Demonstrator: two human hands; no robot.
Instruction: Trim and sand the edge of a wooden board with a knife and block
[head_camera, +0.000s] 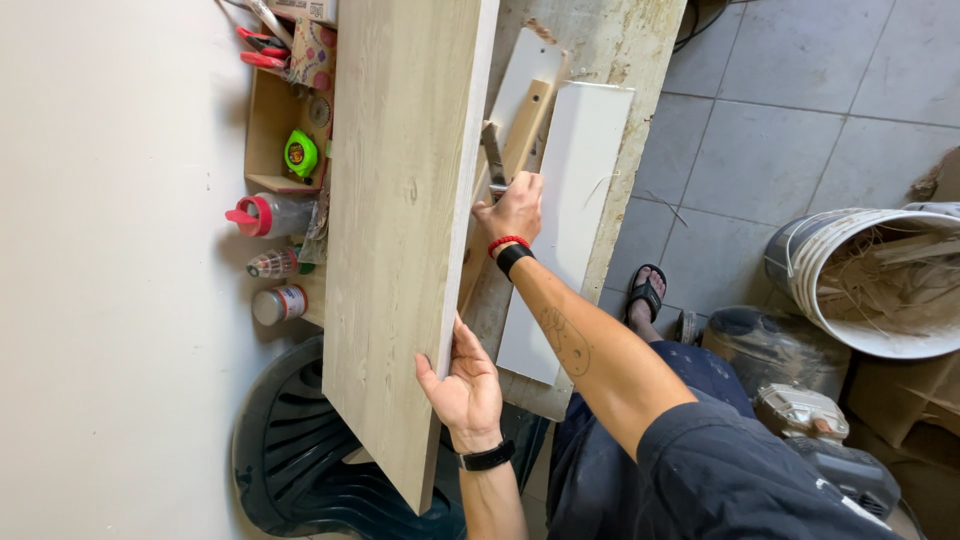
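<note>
1. I see my left hand (466, 388) wrapped round the near right edge of the long wooden board (400, 220): thumb on the pale top face, fingers curled under and out of my sight. The grasp is closed firmly on the board.
2. My right hand (514, 208) lies farther along the same edge, fist closed on a metal tool (493, 158) that stands against the board's side. I cannot make out what kind of tool it is.
3. The board sits on the workbench (640, 60), tipped up on its right side. Its left edge runs close to the white wall (110, 280), leaving only a narrow strip there.
4. That strip is crowded: a green tape measure (300, 153) in a small wooden tray (268, 120), a clear bottle with a pink cap (262, 215), and two small tins (280, 285) near it.
5. To the right there is more room: a white panel (560, 230) lies flat beside the board, then the bench edge drops to tiled floor (780, 110).
6. On the floor to the near right stand a white bucket of shavings (880, 280) and a power tool (810, 420), both partly cut off or hidden.
7. The board's far end runs out of the top of the frame, and its near corner overhangs a dark plastic chair (300, 460).
8. Its long axis runs from near to far, leaning slightly right at the far end.
</note>
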